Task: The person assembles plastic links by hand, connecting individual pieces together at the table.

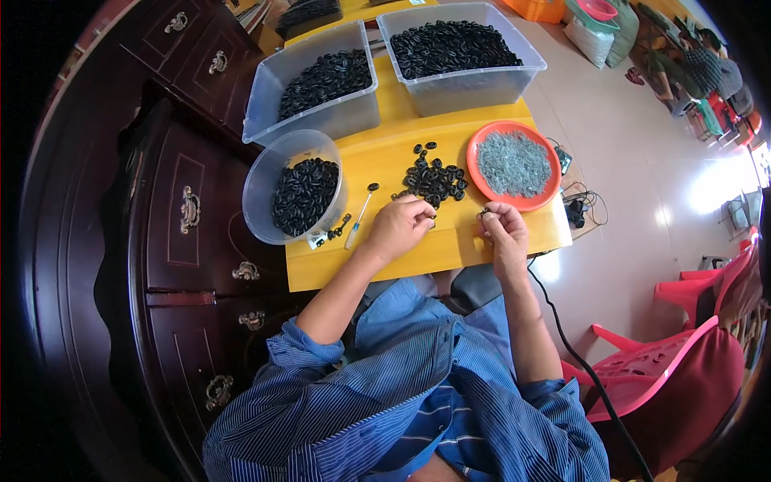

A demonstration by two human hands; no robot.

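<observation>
Both hands pinch small black rings — left hand (399,227), right hand (501,227) — near the table's (377,261) front edge; a slip could drop one.

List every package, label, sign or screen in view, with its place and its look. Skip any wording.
Small label or tag: on the yellow table beside the round clear tub, white with a dark mark, too small to tell more.
Sacks: on the floor at the far right, pale and greenish, soft-sided.
No signs or screens can be told for sure.
</observation>
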